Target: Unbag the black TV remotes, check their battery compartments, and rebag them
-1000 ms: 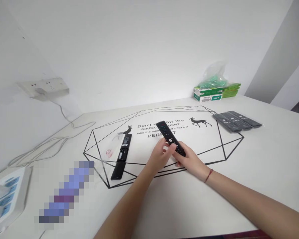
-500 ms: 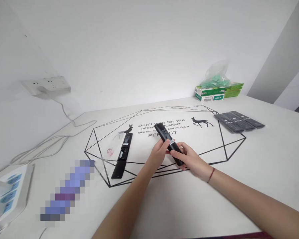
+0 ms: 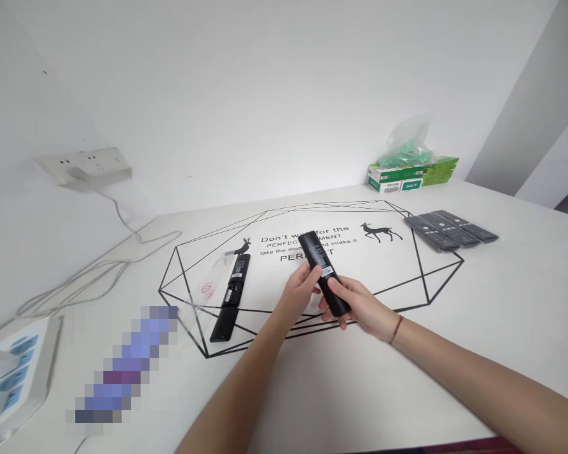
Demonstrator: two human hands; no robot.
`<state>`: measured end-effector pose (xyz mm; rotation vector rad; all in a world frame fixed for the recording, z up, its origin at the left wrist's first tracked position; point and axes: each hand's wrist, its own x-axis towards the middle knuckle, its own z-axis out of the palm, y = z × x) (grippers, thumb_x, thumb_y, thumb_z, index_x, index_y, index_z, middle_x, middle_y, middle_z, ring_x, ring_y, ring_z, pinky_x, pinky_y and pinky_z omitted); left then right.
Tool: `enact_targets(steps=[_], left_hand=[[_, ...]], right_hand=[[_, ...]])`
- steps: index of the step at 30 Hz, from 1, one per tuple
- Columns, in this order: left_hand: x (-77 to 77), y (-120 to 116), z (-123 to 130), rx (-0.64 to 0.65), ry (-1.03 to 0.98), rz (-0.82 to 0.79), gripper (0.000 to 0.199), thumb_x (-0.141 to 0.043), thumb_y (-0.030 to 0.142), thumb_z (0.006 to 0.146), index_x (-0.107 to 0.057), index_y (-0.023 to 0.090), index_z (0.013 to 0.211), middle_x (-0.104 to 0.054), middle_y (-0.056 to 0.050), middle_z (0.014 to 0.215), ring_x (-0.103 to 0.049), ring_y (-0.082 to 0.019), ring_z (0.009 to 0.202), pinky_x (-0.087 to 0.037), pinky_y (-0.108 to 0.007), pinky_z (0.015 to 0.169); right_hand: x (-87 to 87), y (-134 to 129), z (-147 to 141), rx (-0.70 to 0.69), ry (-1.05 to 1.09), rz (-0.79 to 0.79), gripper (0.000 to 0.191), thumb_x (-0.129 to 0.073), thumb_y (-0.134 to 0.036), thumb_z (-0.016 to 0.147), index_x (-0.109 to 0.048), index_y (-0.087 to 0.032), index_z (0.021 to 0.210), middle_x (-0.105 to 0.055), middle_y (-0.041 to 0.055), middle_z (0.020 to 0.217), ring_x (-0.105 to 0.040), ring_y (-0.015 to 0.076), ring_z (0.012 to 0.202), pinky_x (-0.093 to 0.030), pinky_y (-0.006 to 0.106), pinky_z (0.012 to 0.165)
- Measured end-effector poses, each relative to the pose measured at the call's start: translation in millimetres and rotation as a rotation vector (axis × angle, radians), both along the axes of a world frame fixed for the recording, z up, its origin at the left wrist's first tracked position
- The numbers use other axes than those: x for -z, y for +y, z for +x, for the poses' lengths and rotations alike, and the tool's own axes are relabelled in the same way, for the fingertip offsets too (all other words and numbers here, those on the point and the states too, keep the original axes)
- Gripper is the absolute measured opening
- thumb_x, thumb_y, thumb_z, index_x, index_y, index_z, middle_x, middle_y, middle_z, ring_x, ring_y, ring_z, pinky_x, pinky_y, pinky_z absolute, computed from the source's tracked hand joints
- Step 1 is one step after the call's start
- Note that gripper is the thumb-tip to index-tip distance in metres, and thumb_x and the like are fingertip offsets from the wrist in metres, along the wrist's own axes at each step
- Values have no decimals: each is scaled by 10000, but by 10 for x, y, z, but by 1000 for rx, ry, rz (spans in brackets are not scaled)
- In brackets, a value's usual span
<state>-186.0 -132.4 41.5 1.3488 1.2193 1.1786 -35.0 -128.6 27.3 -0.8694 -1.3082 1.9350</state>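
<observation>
A black remote control (image 3: 316, 251), its labelled back facing up, is held between both hands above the table. My left hand (image 3: 299, 291) is closed on its left edge near the label, thumb on top. My right hand (image 3: 355, 301) grips the lower end, with the thumb on the back and fingers curled beneath. To the left lies another black remote control (image 3: 239, 272) with its battery compartment uncovered. Below it, at the compartment's lower end, is a black battery cover (image 3: 224, 324). A clear plastic sleeve (image 3: 211, 284) with red print rests beside them.
Several wrapped remote controls (image 3: 449, 230) lie at the right. Green and white boxes (image 3: 397, 178) with a plastic bag (image 3: 409, 145) on them stand at the back. A power strip (image 3: 23, 372), a cable (image 3: 118, 271) and a blurred bluish object (image 3: 127, 366) occupy the left.
The held remote control has turned slightly, so its back faces me more. My right thumb has shifted up along it and the right fingers have spread a little underneath.
</observation>
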Motion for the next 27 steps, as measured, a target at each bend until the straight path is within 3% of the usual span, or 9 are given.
enact_targets(steps=[9, 15, 19, 27], left_hand=[[9, 13, -32, -37, -2, 10, 290, -562, 457, 815, -587, 172, 864, -594, -23, 752, -567, -135, 699, -476, -286, 669], [44, 61, -57, -143, -101, 41, 325, -569, 476, 809, -568, 164, 901, -596, -42, 849, -591, -160, 793, -521, -326, 739], [42, 98, -122, -238, -104, 71, 349, -576, 474, 801, -572, 162, 956, -589, -61, 942, -588, -170, 856, -541, -313, 728], [27, 132, -185, -328, -32, 57, 328, -587, 484, 782, -584, 168, 871, -551, -31, 806, -556, -141, 726, -518, -241, 576]], right_hand=[[-3, 9, -3, -18, -27, 63, 378, -569, -532, 839, -569, -178, 971, -681, 100, 893, -706, 217, 737, -438, 186, 367], [-34, 59, 39, -43, -88, -21, 404, -642, -451, 822, -570, -176, 1109, -672, 110, 988, -710, 199, 789, -556, 232, 529], [-5, 68, 44, -26, -81, -40, 376, -679, -430, 801, -599, -158, 1048, -673, 128, 1059, -703, 184, 828, -586, 264, 661], [3, 67, 29, 16, -101, -77, 308, -704, -381, 793, -630, -139, 969, -706, 92, 831, -697, 185, 821, -585, 309, 757]])
